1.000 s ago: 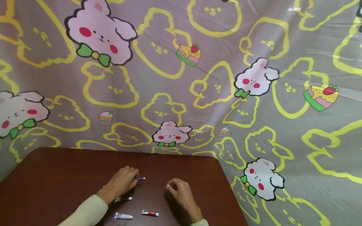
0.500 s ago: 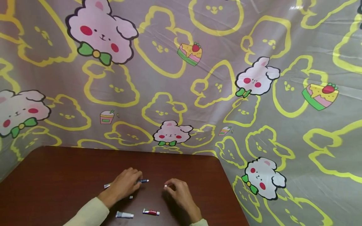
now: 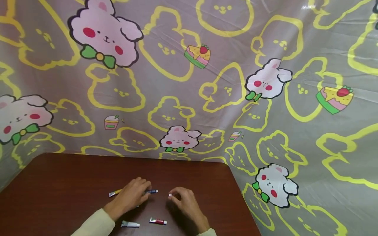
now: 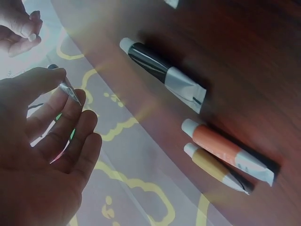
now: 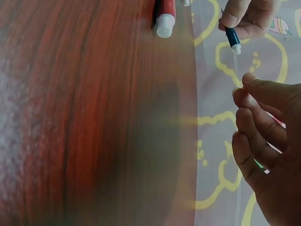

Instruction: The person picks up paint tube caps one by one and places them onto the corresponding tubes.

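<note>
My left hand pinches a small dark blue paint tube between thumb and forefinger, above the table. The tube's white nozzle end points toward my right hand. Thumb and index finger of that hand pinch a tiny white cap, a short gap away from the nozzle. In the right wrist view the fingertips mostly hide the cap. Below the left hand a black tube, an orange tube and a yellow tube lie on the table.
Nearer the front of the dark wooden table lie a white-grey tube and a red tube. A cartoon-printed cloth hangs around the table's back and right edges.
My left hand has moved a little to the right with the blue tube, uncovering the yellow tube and covering the black one in the head view. The right hand has shifted slightly left with the cap.
</note>
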Tool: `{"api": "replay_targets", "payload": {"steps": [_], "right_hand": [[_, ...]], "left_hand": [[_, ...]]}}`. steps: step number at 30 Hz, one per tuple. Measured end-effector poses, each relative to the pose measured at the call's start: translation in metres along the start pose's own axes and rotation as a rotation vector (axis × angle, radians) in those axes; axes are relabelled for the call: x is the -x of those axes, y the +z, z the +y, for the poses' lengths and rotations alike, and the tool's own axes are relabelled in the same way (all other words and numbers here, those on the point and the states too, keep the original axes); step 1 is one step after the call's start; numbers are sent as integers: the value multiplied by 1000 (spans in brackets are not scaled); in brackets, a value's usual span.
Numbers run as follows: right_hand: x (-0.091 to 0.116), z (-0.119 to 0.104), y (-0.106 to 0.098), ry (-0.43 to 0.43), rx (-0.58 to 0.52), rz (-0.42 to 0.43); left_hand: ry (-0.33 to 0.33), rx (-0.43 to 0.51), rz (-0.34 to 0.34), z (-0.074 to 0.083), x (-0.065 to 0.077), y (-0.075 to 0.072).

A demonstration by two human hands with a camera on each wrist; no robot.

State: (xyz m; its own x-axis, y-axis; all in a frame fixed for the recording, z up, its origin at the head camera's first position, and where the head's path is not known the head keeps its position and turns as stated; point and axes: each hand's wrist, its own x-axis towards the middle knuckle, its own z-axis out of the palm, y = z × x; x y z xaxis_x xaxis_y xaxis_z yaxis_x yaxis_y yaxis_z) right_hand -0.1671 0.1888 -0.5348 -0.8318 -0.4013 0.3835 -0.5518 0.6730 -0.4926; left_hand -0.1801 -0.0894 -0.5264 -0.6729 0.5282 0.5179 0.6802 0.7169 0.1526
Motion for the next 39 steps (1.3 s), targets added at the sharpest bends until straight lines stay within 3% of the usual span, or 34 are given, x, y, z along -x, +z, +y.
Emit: {"api": "replay_targets", "payload": {"steps": [23,31,39], "right_hand": [[-6,-11,9,-65,-27,-28],[-9,-16,12,-47,-25,-42],[-10,-18,15,-40,-8,-42]], "left_hand": [[37,37,27,13,-1,-1],[23,50,-25,17,-2,-4],[38,55,-25,18,-3,-3]]}}
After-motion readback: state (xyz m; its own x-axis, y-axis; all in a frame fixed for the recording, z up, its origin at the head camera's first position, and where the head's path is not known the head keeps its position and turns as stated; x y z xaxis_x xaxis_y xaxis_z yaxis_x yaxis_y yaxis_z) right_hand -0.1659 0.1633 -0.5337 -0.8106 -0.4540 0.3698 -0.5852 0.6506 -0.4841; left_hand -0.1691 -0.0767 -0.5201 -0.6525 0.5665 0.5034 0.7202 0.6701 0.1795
